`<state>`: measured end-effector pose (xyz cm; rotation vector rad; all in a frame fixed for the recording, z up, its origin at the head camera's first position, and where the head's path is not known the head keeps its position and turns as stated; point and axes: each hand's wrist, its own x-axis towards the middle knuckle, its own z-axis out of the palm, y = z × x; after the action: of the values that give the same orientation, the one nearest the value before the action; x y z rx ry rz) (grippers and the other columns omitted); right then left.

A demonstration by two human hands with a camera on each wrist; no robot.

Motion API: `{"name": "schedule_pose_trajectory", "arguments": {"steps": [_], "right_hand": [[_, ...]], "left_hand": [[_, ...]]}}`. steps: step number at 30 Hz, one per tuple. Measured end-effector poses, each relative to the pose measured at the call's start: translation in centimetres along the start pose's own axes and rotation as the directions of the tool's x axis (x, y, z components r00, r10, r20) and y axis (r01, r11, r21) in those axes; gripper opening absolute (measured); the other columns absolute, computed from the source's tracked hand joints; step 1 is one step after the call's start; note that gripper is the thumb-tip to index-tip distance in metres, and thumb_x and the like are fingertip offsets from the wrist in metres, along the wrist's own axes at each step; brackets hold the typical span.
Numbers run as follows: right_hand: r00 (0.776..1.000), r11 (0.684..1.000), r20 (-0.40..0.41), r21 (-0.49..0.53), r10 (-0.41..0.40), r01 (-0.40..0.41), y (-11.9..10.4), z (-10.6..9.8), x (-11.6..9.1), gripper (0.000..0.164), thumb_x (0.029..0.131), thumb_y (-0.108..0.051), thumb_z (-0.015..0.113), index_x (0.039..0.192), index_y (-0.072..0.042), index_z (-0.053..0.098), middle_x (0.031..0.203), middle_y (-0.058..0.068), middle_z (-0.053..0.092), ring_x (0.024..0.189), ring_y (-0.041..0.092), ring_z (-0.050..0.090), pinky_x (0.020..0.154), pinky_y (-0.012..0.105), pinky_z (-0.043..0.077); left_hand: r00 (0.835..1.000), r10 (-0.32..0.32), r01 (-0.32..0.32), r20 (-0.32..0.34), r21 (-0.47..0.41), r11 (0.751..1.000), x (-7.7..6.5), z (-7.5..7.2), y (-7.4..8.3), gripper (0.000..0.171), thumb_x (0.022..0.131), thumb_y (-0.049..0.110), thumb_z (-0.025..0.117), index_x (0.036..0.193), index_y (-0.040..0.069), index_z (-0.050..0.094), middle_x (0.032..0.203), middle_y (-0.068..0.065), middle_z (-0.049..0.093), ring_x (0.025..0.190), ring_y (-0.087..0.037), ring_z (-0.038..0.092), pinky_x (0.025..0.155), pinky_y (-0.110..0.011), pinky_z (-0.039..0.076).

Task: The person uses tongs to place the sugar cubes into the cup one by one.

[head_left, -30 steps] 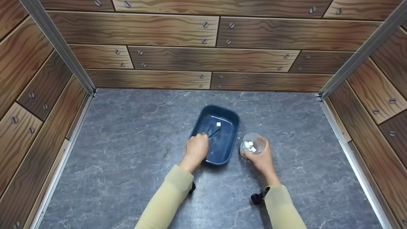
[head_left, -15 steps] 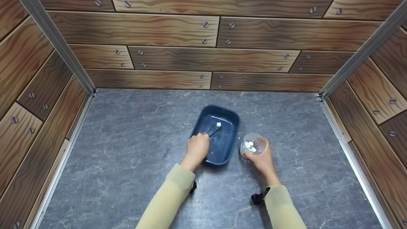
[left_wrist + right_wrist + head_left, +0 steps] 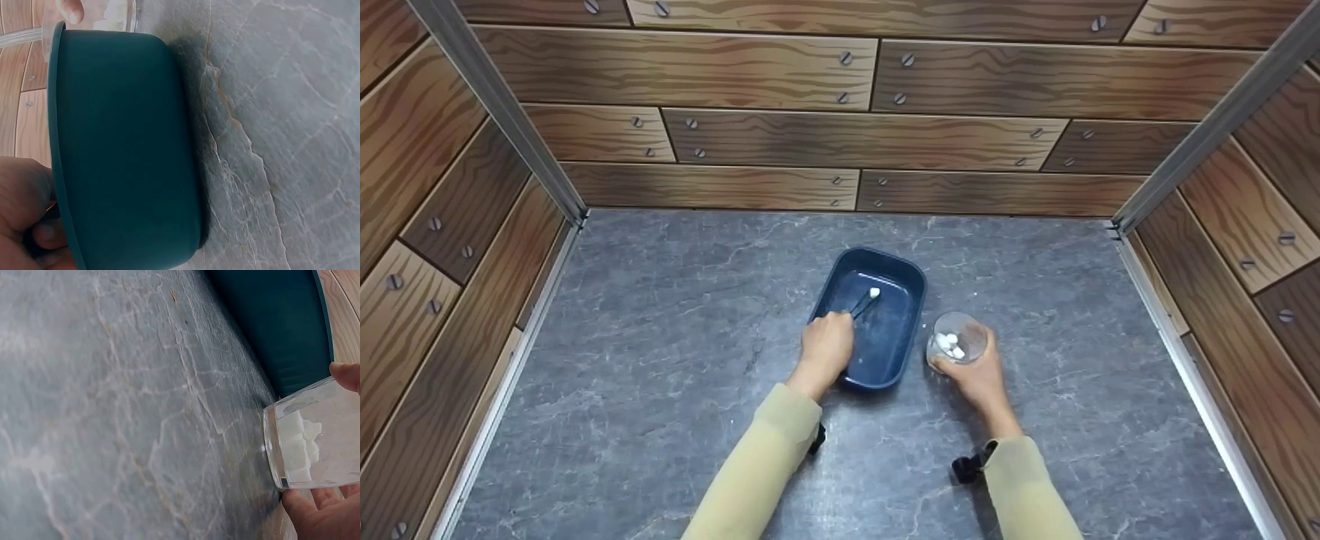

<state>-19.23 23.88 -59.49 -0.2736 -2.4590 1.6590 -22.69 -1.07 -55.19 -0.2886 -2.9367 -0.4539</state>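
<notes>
My left hand [image 3: 826, 346] grips dark tongs [image 3: 863, 304] over the left rim of a deep blue rectangular tray [image 3: 881, 356]. Between the tong tips sits a white cube [image 3: 874, 292], inside the tray's far half. In the left wrist view the tray's outer wall [image 3: 124, 146] hides the tips, and only part of the hand [image 3: 22, 211] shows. Right of the tray, my right hand [image 3: 981, 375] holds a clear glass [image 3: 969, 341] upright, thumb on one side and fingers on the other. Several white cubes [image 3: 298, 447] lie at the glass's bottom in the right wrist view.
Grey marbled floor [image 3: 675, 322] surrounds the tray and glass. Wood-patterned panels [image 3: 780, 139] rise at the back and both sides, with metal strips [image 3: 1185, 352] along the edges. A black wrist device [image 3: 966, 469] sits below the right sleeve cuff.
The tong tips, spread apart earlier, have come together on the white cube, which has tilted and shifted slightly. The left forearm moved a little to the right. The right hand and glass stayed still.
</notes>
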Motion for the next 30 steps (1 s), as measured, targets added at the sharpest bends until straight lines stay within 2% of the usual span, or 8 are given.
{"name": "schedule_pose_trajectory", "arguments": {"steps": [23, 30], "right_hand": [[1.000, 1.000, 0.010, 0.003, 0.007, -0.007, -0.11, -0.07, -0.05, 0.096, 0.066, -0.005, 0.088, 0.143, 0.003, 0.031, 0.140, 0.027, 0.042, 0.129, 0.036, 0.041, 0.110, 0.044, 0.027], [1.000, 1.000, 0.010, 0.015, 0.009, -0.010, -0.09, -0.04, -0.06, 0.096, 0.066, -0.005, 0.088, 0.143, 0.003, 0.031, 0.140, 0.026, 0.042, 0.130, 0.035, 0.040, 0.110, 0.043, 0.026]], "left_hand": [[1.000, 0.004, -0.004, -0.021, -0.014, 1.000, -0.27, -0.49, -0.39, 0.018, 0.093, 0.009, 0.058, 0.081, 0.004, 0.071, 0.078, -0.014, 0.071, 0.068, -0.035, 0.068, 0.054, -0.047, 0.053], [1.000, 0.016, -0.017, -0.021, -0.023, 1.000, -0.68, -0.80, -0.72, 0.014, 0.089, 0.003, 0.061, 0.078, 0.004, 0.070, 0.076, -0.016, 0.070, 0.066, -0.037, 0.068, 0.055, -0.047, 0.053]]}}
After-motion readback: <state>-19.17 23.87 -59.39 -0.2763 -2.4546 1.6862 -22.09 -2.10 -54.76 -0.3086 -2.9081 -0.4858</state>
